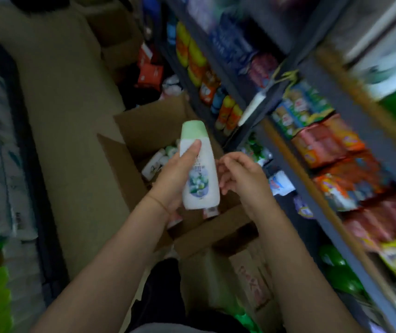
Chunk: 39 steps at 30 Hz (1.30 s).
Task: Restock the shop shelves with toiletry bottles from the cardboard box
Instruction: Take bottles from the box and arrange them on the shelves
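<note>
left hand (176, 175): a bottle (198, 164) was held upright above the box (144, 131), the thumb laid up its front and the fingers wrapped behind.
right hand (239, 174): nothing was held; the fingers were loosely curled just beside the bottle, and contact with it could not be told.
bottle: a white body with a pale green cap was seen, clear of the box and not yet on any shelf.
label: a green and white floral picture and a few lines of print were shown, but the print was too blurred to be read; no brand could be made out.
box: it stood open on the floor beside the shelves (312, 131), with more white bottles (160, 159) lying inside.
shelves: they were seen on the right, crowded with orange and yellow bottles and bright packets; their writing was smeared and unreadable.
progress: one bottle was judged to be in transit between box and shelf.
left to do: this bottle was still to be shelved, and the ones in the box after it; how many had been placed already could not be told.
</note>
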Available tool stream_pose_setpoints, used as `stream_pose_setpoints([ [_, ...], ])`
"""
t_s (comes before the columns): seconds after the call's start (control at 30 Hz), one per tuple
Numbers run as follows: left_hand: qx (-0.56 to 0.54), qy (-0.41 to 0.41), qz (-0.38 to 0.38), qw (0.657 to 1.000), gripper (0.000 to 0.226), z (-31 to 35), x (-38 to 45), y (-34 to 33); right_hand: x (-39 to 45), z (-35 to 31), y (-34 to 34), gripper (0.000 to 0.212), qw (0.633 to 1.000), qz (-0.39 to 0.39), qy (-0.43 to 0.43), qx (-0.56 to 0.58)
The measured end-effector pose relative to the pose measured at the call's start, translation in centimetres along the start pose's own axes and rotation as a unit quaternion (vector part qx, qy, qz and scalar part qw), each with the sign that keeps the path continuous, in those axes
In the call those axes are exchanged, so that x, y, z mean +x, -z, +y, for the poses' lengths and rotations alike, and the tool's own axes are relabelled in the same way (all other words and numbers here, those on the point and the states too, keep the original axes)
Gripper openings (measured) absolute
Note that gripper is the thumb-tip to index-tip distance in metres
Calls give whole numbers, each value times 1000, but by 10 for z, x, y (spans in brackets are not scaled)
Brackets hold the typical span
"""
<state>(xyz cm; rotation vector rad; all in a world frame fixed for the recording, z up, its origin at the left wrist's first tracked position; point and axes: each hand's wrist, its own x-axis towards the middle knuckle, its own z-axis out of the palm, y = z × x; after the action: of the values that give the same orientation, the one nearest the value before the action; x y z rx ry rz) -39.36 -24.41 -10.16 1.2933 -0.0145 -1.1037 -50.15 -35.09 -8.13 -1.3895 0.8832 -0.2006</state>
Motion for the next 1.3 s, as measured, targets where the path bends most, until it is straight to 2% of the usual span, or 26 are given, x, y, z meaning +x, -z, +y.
stream_pose_setpoints([
  [0.07,-5,-30,-56,998,49,20,-30,-46,-38,-33,36,15,998,12,57,-12],
  [0.17,-6,-83,-149,985,51,40,-85,-122,-107,-74,88,17,992,18,124,-26],
  [0.27,59,-142,-204,967,48,48,-140,-198,-177,-96,139,32,982,31,182,-32],
  [0.37,132,-210,-249,936,40,42,-193,-274,-239,-108,195,28,966,100,230,-63],
  [0.47,177,-256,-306,900,15,33,-234,-338,-296,-118,248,31,947,171,264,-68],
  [0.5,184,-266,-328,888,13,33,-247,-356,-313,-120,264,34,939,194,274,-68],
  [0.57,195,-289,-378,858,30,35,-265,-389,-345,-127,290,36,916,247,309,-59],
  [0.63,191,-329,-412,828,36,41,-280,-417,-373,-135,312,34,886,306,345,-47],
  [0.67,193,-359,-413,815,32,43,-283,-428,-385,-138,321,34,870,334,361,-43],
  [0.73,235,-445,-359,786,25,44,-280,-446,-406,-146,339,36,833,392,387,-51],
  [0.83,366,-580,-271,675,30,43,-253,-462,-428,-155,359,38,787,468,397,-71],
  [0.9,424,-629,-235,608,36,40,-235,-466,-433,-161,367,35,766,498,398,-84],
  [0.97,446,-670,-202,557,41,37,-225,-466,-429,-169,373,40,750,517,396,-111],
  [1.0,447,-685,-190,543,43,37,-224,-466,-425,-172,377,42,746,524,390,-129],
  [1.07,444,-694,-178,538,44,39,-224,-465,-412,-177,383,40,747,529,371,-157],
  [1.17,448,-687,-180,543,43,48,-223,-463,-392,-183,390,36,778,498,343,-169],
  [1.3,470,-676,-183,538,40,58,-219,-462,-372,-195,403,39,801,490,293,-181],
])
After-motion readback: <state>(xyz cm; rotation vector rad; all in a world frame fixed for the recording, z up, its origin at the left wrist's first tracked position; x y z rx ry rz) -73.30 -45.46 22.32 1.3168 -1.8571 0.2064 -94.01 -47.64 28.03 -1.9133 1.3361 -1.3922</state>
